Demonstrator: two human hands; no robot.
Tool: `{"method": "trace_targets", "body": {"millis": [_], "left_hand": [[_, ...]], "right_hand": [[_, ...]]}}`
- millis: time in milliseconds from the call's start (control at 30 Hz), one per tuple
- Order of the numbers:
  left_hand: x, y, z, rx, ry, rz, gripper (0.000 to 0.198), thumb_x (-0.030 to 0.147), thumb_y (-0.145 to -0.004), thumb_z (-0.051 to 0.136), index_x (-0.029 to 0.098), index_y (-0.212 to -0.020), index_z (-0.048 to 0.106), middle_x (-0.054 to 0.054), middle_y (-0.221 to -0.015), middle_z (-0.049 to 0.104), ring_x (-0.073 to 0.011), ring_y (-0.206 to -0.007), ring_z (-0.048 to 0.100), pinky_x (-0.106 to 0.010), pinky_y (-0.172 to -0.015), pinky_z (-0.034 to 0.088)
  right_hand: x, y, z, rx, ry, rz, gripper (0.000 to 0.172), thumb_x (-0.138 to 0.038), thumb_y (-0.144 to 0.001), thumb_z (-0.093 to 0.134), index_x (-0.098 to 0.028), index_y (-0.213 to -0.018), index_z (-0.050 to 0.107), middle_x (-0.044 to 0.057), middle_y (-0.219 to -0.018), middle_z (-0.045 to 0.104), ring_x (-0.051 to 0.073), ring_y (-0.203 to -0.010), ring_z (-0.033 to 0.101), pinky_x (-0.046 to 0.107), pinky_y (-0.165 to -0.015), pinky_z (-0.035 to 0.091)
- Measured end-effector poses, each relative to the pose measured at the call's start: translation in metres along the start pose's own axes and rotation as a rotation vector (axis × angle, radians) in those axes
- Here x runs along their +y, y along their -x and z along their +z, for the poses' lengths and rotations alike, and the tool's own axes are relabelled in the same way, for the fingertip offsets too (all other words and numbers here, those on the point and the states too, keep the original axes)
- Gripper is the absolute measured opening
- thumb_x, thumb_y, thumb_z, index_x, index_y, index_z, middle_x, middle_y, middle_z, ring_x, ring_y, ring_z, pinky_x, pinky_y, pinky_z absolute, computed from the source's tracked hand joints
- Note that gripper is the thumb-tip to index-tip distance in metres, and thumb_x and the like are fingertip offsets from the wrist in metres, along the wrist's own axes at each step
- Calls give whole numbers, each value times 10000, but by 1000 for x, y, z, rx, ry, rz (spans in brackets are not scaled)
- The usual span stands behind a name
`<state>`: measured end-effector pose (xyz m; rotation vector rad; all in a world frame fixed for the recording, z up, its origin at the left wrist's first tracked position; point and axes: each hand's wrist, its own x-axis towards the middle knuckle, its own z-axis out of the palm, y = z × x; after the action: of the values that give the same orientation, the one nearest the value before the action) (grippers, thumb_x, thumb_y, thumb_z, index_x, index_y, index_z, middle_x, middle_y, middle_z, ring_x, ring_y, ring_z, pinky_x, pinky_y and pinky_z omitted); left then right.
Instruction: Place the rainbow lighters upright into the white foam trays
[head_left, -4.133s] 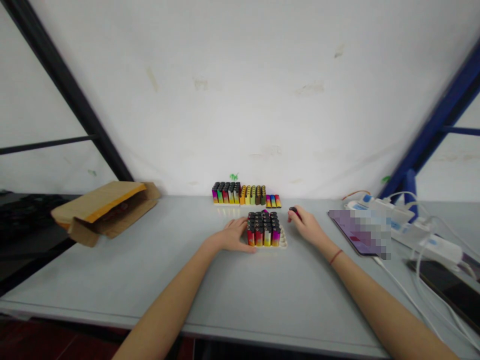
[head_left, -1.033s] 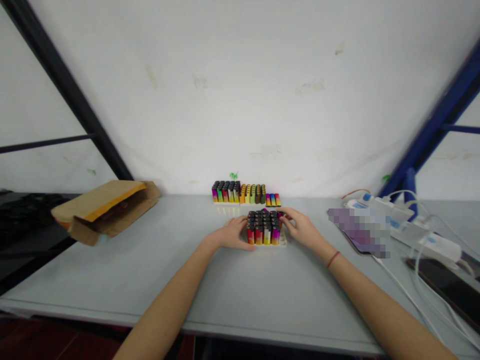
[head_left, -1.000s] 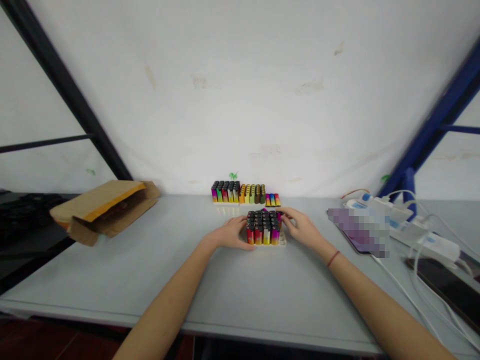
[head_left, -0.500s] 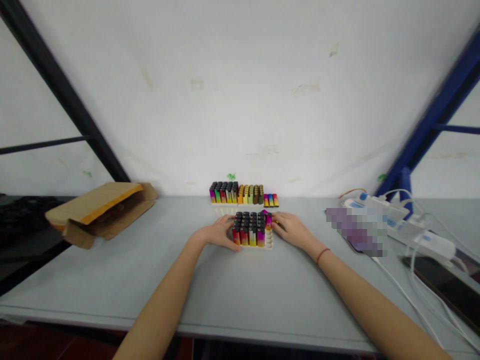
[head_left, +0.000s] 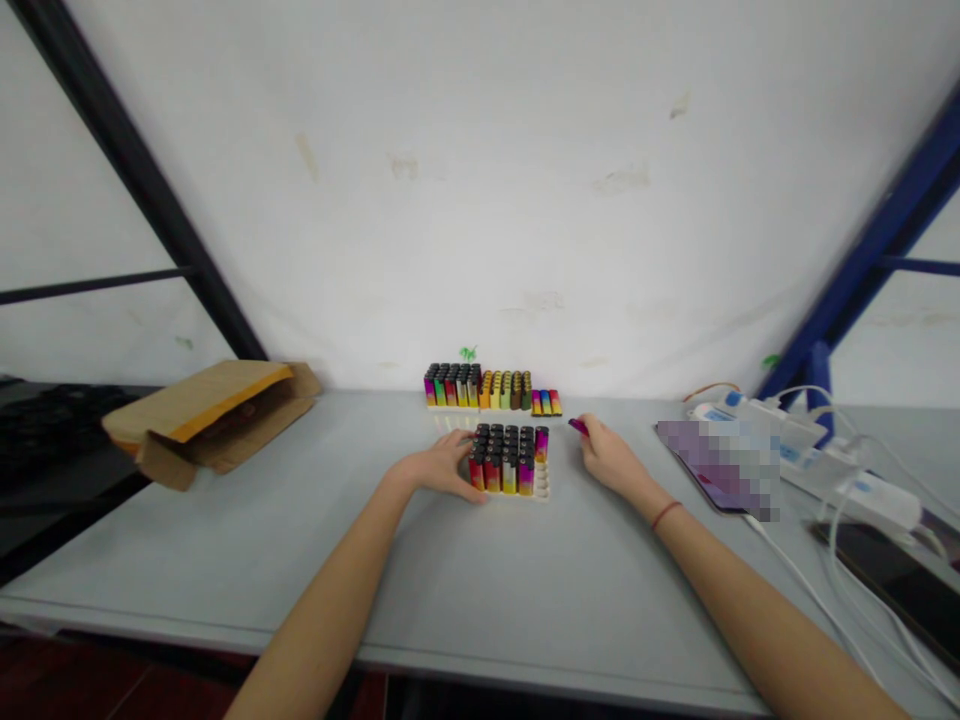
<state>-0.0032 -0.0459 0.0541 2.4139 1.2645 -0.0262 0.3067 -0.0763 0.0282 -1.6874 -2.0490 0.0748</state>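
Several rows of lighters (head_left: 509, 475) with black tops stand upright in a white tray (head_left: 542, 492). In its right column, a purple and yellow lighter (head_left: 541, 444) stands at the back, with bare slots in front of it. My left hand (head_left: 442, 468) is closed around the tray's left side, thumb at the front corner and fingers behind. Right of the tray, my right hand (head_left: 609, 455) pinches a purple lighter (head_left: 577, 426) held nearly level, its one end hidden in the fingers.
By the wall stand more black-topped lighters (head_left: 452, 390), yellow-topped lighters (head_left: 505, 390) and three flat colourful lighters (head_left: 546, 403). An open cardboard box (head_left: 202, 410) lies left. A pixelated phone (head_left: 720, 465), power strip (head_left: 862, 490), cables and dark phone (head_left: 892, 575) lie right.
My right hand has moved away to the right from the tray, and the purple lighter in its fingers has come with it. My left hand stays at the tray's left side.
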Motion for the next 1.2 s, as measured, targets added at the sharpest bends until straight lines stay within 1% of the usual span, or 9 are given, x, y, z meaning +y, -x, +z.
{"method": "trace_targets", "body": {"millis": [200, 367, 467, 600, 800, 900, 1033, 1133, 1200], "left_hand": [[0, 0, 1, 8, 0, -3, 1055, 686, -532, 708, 148, -1384, 392, -136, -1511, 232, -369, -1378, 203, -397, -1138, 190], [-1, 0, 2, 13, -9, 14, 1039, 679, -541, 711, 151, -1380, 400, -137, -1506, 245, -368, -1374, 213, -405, -1137, 191], [-1, -1, 1, 9, -8, 7, 1058, 679, -543, 711, 143, -1394, 384, -135, -1506, 243, -367, -1373, 215, -397, -1138, 190], [-1, -1, 1, -4, -20, -3, 1073, 684, -541, 708, 137, -1403, 379, -133, -1511, 229, -371, -1378, 198, -384, -1141, 187], [0, 0, 0, 0, -15, 0, 1066, 697, -535, 706, 155, -1396, 386, -135, -1510, 239, -378, -1378, 193, -414, -1136, 194], [-1, 0, 1, 5, -10, -2, 1073, 700, -535, 704, 139, -1393, 387, -149, -1508, 236, -381, -1379, 189, -416, -1135, 193], [-2, -1, 3, 26, 1, 10, 1052, 713, -519, 702, 156, -1366, 423, -135, -1504, 251, -377, -1374, 207, -412, -1129, 212], [-2, 0, 2, 32, 2, 18, 1037, 710, -522, 701, 168, -1363, 428, -126, -1499, 264, -371, -1373, 212, -407, -1129, 213], [-1, 0, 1, 24, 1, 17, 1044, 703, -529, 703, 166, -1377, 412, -128, -1499, 262, -370, -1376, 206, -405, -1131, 207]], "right_hand": [[-2, 2, -3, 146, -202, 94, 332, -435, -891, 419, -180, -1091, 489, 45, -738, 635, 200, -626, 589, 273, -579, 389], [2, 1, 0, 203, -150, -55, 219, -354, -892, 410, -185, -927, 545, 88, -835, 636, 204, -736, 589, 284, -655, 409], [1, 1, -3, 167, -86, -69, 267, -356, -917, 370, -190, -852, 569, 91, -808, 632, 209, -734, 585, 287, -654, 395], [-4, 2, -6, 84, -117, 26, 314, -427, -926, 367, -190, -965, 569, 63, -767, 645, 208, -704, 594, 284, -635, 395], [-2, 2, 0, 78, -149, -140, 297, -362, -939, 353, -160, -1007, 560, 110, -927, 614, 210, -875, 575, 308, -792, 429], [-1, 3, 2, 49, -144, -170, 262, -316, -928, 372, -169, -1055, 548, 108, -938, 620, 208, -832, 588, 300, -745, 434], [-9, 4, -2, 104, -192, -84, 267, -337, -926, 359, -194, -1072, 529, 57, -801, 642, 200, -718, 597, 276, -632, 403], [-14, 6, -7, 142, -178, 1, 339, -451, -921, 347, -200, -846, 563, 15, -628, 579, 174, -594, 541, 257, -553, 337], [-17, 7, -9, 154, -175, 70, 474, -531, -912, 311, -202, -622, 493, 0, -520, 488, 154, -521, 478, 256, -516, 282]]}}
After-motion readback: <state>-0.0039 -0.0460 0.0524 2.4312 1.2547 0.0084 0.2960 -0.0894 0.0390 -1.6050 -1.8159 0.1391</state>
